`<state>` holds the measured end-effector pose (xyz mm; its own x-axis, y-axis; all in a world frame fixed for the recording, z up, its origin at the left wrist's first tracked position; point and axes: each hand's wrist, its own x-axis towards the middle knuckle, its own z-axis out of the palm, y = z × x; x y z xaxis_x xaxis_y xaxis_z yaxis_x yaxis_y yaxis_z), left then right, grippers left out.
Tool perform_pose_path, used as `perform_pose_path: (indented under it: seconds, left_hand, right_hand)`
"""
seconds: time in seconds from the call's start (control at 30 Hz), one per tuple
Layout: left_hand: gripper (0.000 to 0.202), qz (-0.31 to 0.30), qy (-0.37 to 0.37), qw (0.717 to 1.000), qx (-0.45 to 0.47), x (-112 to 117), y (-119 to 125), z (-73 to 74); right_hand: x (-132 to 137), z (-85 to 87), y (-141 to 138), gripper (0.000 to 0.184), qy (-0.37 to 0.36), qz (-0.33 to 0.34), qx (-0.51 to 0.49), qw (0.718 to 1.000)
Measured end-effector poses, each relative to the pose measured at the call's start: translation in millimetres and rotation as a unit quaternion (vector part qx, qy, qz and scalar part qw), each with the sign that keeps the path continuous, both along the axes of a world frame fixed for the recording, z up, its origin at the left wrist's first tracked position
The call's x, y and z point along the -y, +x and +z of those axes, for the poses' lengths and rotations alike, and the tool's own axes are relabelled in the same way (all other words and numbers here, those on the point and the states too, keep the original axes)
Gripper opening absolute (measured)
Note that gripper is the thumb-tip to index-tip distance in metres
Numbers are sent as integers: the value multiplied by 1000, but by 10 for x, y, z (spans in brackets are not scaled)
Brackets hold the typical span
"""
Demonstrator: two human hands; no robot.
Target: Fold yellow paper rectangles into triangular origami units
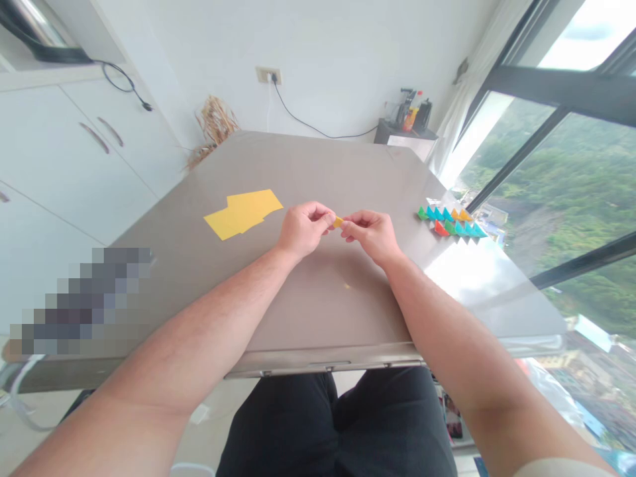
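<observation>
Yellow paper point(338, 222), seemingly part-folded, is pinched by the fingers of the left hand point(304, 230) and right hand point(372, 233). Finished-looking paper boats point(450, 228) are lined up well right of them, near the edge of the bench point(318, 305); flat sheets point(243, 213) are left unworked to their left. Open room is left beyond the fingers.

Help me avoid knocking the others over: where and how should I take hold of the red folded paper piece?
I'd pinch the red folded paper piece lightly near its pointed top, coming from above and the left. It ends the nearer row, so its left side is open, while the green piece sits close on its right.
</observation>
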<state>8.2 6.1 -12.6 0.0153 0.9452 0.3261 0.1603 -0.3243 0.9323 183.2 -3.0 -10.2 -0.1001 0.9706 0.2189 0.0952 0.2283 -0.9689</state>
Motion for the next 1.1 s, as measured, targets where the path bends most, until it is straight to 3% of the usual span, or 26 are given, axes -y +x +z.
perform_pose_path:
  seconds: [0.17,0.4,0.63,1.1]
  left_hand:
    - [26,-25,-11,999,28,-6,22,-54]
    - [22,-21,18,998,-61,53,42,-13]
    - [48,-72,19,994,-86,99,38,1]
    - [46,-80,41,991,-98,86,21,62]
  right_hand:
    - [-5,-13,-22,19,19,0,10,1000]
    - [7,19,-36,24,9,-7,13,1000]
    - [-13,14,-25,20,-10,0,0,1000]
    - [8,22,-24,19,19,-2,14,1000]
